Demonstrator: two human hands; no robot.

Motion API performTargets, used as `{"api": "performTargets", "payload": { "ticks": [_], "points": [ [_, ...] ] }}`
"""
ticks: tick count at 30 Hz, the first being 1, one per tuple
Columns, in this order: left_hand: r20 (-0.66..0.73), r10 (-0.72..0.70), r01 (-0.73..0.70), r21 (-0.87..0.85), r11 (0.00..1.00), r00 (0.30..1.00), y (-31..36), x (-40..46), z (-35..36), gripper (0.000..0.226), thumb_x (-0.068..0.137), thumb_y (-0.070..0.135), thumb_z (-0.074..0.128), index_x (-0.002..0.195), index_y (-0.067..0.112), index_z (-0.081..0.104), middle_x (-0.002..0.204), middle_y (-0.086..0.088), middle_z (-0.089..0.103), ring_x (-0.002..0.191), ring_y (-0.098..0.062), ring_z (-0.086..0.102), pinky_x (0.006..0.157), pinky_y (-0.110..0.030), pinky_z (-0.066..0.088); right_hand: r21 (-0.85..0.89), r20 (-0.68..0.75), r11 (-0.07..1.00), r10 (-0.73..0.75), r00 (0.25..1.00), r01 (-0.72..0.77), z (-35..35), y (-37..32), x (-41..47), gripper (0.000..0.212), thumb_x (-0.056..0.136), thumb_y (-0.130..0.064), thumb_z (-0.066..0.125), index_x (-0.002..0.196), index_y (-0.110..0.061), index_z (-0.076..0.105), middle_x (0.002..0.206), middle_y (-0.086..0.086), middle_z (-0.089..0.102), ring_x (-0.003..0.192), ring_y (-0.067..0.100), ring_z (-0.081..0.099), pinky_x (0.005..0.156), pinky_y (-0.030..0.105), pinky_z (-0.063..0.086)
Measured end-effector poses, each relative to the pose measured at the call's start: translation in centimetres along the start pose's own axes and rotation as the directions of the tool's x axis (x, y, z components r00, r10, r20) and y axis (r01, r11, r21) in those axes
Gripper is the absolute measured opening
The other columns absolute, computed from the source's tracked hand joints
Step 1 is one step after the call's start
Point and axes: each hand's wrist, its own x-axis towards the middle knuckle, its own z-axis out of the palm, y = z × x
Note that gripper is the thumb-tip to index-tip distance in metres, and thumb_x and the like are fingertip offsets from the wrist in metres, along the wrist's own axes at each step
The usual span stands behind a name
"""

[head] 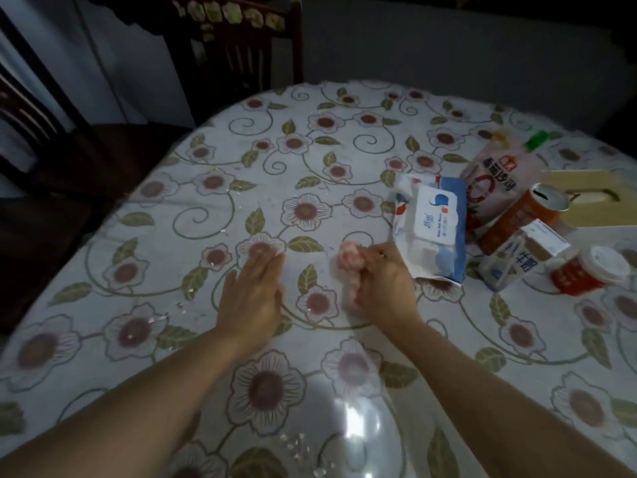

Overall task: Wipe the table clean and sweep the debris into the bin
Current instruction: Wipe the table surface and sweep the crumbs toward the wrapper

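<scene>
Early going here, by the look of it: the desk [344,139] with its flowered covering is still peppered with small pale crumbs [215,263], a scatter out to the left of the hands, a few more by the near-left edge, and another little cluster [296,443] down close to the person. The right hand [382,284] has its fingers curled round a bunched pinkish-white wipe [348,267], holding it just above or on the covering, I can't tell which. The left hand [251,294] lies flat with straight fingers, palm down, holding nothing, near the right hand but apart from it. Just beside the right hand sits the wet-wipe pack [431,225], and beyond it a drink can [520,215], a milk carton [520,257], a red cup [589,270], a pouch [496,177] and a tissue box [593,198]. No bin shows anywhere in this view. My read: wiping has barely begun, and gathering the crumbs and getting them into the bin is all still to come.
</scene>
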Motion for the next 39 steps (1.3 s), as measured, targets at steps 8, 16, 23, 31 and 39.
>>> {"api": "performTargets", "payload": {
  "ticks": [8, 16, 23, 31, 39],
  "points": [
    [0.029, 0.016, -0.018, 0.051, 0.999, 0.999, -1.4, 4.7, -0.3, 0.051, 0.102, 0.022, 0.028, 0.151, 0.021, 0.015, 0.161, 0.004, 0.009, 0.149, -0.016, 0.003, 0.120, -0.047, 0.011, -0.291, 0.039, 0.943, 0.179, 0.983, -0.161, 1.0, 0.5, 8.8, 0.035, 0.092, -0.018, 0.042, 0.123, -0.006, 0.052, 0.125, 0.015, 0.051, 0.119, 0.030, 0.045, 0.105, 0.036, 0.035],
    [0.059, 0.089, -0.089, 0.002, 0.996, 0.994, -3.1, 5.1, 0.4, 0.054, 0.100, 0.017, 0.031, 0.151, 0.022, 0.014, 0.161, 0.005, 0.005, 0.149, -0.018, 0.000, 0.119, -0.048, 0.013, 0.021, -0.004, 0.992, -0.125, 0.992, 0.125, 3.4, -3.8, 0.7, 0.050, 0.069, 0.007, 0.067, 0.114, -0.012, 0.062, 0.108, 0.009, 0.059, 0.092, 0.025, 0.056, 0.071, 0.023, 0.044],
    [0.118, 0.116, -0.118, 0.009, 0.993, 0.986, -3.2, 5.2, -1.3, 0.061, 0.096, 0.016, 0.038, 0.150, 0.025, 0.013, 0.160, 0.008, 0.003, 0.148, -0.015, -0.001, 0.118, -0.048, 0.009, 0.110, 0.241, 0.916, -0.400, 0.884, 0.385, 2.5, -7.3, -9.2, 0.022, 0.076, -0.031, 0.054, 0.093, -0.035, 0.069, 0.099, -0.018, 0.053, 0.091, -0.004, 0.054, 0.084, -0.003, 0.030],
    [0.114, 0.074, -0.074, -0.004, 0.997, 0.991, -3.4, 9.7, -2.9, 0.061, 0.099, 0.027, 0.033, 0.153, 0.022, 0.005, 0.161, 0.007, -0.001, 0.149, -0.013, -0.003, 0.119, -0.044, 0.003, 0.313, 0.063, 0.925, 0.204, 0.977, -0.214, -0.1, -3.2, 5.3, 0.030, 0.092, -0.003, 0.043, 0.074, -0.018, 0.061, 0.065, 0.001, 0.063, 0.055, 0.011, 0.065, 0.049, 0.021, 0.054],
    [0.099, 0.083, -0.088, 0.044, 0.995, 0.992, -2.6, 14.9, -2.0, 0.063, 0.099, 0.037, 0.037, 0.152, 0.020, 0.009, 0.161, 0.005, 0.001, 0.149, -0.015, -0.003, 0.118, -0.048, 0.003, -0.127, -0.119, 0.931, 0.327, 0.937, -0.341, 2.7, 1.3, 17.2, 0.027, 0.092, -0.016, 0.039, 0.110, -0.014, 0.059, 0.113, 0.007, 0.055, 0.098, 0.022, 0.055, 0.080, 0.028, 0.041]
  ]
}}
